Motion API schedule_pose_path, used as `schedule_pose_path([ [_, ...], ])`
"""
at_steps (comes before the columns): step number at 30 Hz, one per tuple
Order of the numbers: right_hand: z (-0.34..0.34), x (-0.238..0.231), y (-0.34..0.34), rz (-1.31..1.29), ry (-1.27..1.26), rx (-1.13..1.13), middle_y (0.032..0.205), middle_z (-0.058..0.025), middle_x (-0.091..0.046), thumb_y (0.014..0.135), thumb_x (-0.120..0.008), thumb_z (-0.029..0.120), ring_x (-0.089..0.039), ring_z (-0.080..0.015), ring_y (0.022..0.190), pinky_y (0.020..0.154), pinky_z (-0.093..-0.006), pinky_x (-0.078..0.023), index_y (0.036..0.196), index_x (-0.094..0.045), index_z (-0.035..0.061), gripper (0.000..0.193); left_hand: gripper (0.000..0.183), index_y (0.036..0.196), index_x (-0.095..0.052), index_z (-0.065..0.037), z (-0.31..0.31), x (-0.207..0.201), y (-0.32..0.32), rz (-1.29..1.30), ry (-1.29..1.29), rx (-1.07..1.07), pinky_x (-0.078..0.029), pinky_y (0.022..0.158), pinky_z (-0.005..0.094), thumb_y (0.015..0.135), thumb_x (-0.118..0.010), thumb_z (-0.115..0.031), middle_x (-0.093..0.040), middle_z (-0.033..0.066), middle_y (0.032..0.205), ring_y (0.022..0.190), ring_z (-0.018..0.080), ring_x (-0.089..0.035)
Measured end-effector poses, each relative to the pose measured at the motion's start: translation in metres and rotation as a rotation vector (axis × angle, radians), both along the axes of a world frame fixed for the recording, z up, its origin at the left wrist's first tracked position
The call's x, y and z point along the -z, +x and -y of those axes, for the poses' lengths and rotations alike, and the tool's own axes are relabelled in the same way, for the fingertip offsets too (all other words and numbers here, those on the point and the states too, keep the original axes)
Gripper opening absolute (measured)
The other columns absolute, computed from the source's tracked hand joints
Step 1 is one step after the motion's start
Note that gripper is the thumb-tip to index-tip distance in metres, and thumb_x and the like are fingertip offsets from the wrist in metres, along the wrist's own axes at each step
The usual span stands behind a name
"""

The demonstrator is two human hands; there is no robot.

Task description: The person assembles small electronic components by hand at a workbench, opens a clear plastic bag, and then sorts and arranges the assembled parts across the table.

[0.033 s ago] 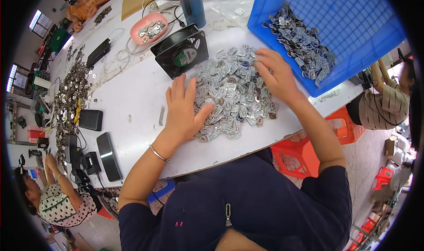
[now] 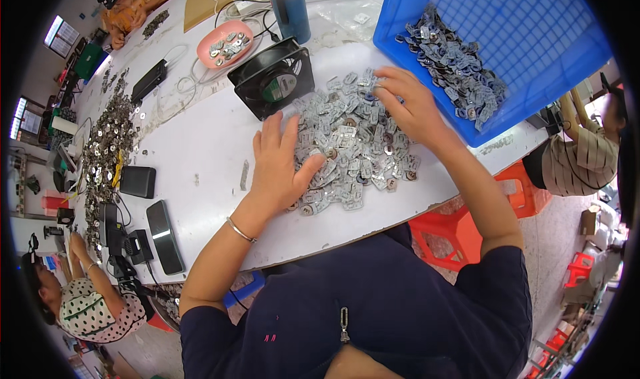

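Observation:
A heap of small silvery metal pieces (image 2: 347,142), a few with dark or blue round parts, lies on the white table in front of me. My left hand (image 2: 277,162) lies along the heap's left side, fingers stretched and thumb spread against the pieces. At the far right of the heap is my right hand (image 2: 410,106); its fingers reach over the pieces, somewhat apart, and I see no piece held in them. What lies under its fingertips is hidden.
A tilted blue crate (image 2: 533,52) holds more metal pieces at the right. Behind the heap stand a black fan (image 2: 273,79), a pink dish (image 2: 225,44) and a blue-grey tumbler (image 2: 291,12). A phone (image 2: 165,236) lies at left. Other people sit around the table.
My right hand has shifted slightly left over the far edge of the heap. The left hand stays nearly in place.

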State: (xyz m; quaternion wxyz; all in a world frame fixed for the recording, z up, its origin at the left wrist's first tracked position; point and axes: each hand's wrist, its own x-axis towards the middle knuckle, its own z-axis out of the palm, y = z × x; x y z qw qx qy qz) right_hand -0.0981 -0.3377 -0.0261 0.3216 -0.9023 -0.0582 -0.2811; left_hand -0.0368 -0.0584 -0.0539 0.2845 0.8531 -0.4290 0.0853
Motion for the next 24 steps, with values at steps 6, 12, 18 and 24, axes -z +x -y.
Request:
schedule_pose_path([
  [6,-0.001,0.004,0.077,-0.245,-0.054,-0.306,0.117,-0.0153,-0.065,0.092,-0.057,0.022,-0.058,-0.031,0.112,0.097,-0.035,-0.044,0.101,-0.067,-0.0018,0.027,0.067,0.14,-0.04,0.001,0.013,-0.01,-0.002,-0.12,0.09,0.069,-0.029,0.109,0.0495,0.091,-0.058,-0.041,-0.036,0.0272,0.143,0.127,0.0437,-0.038],
  [12,-0.017,-0.014,0.069,-0.57,-0.207,-0.322,0.108,-0.0189,-0.066,0.091,-0.055,0.02,-0.062,-0.0347,0.099,0.089,-0.039,-0.048,0.087,-0.064,-0.0027,0.024,0.065,0.134,-0.043,0.007,0.0,-0.001,0.01,-0.151,-0.093,0.031,-0.034,0.106,0.0494,0.09,-0.061,-0.037,-0.041,0.0318,0.138,0.124,0.0474,-0.042],
  [18,-0.021,0.013,0.082,-0.198,-0.091,-0.465,0.092,-0.0197,-0.066,0.088,-0.054,0.021,-0.062,-0.038,0.092,0.082,-0.0441,-0.049,0.089,-0.066,-0.0007,0.025,0.064,0.132,-0.045,0.009,0.023,0.0,0.019,-0.138,-0.084,0.07,-0.035,0.106,0.0478,0.09,-0.062,-0.035,-0.043,0.0321,0.137,0.124,0.047,-0.043],
  [24,-0.023,-0.014,0.065,-0.485,-0.179,-0.422,0.103,-0.0186,-0.067,0.089,-0.055,0.015,-0.062,-0.0355,0.097,0.087,-0.0433,-0.048,0.091,-0.064,-0.0017,0.019,0.054,0.126,-0.053,0.005,0.027,-0.007,0.019,-0.248,-0.181,0.204,-0.038,0.103,0.0466,0.089,-0.063,-0.033,-0.049,0.027,0.132,0.12,0.0445,-0.047],
])
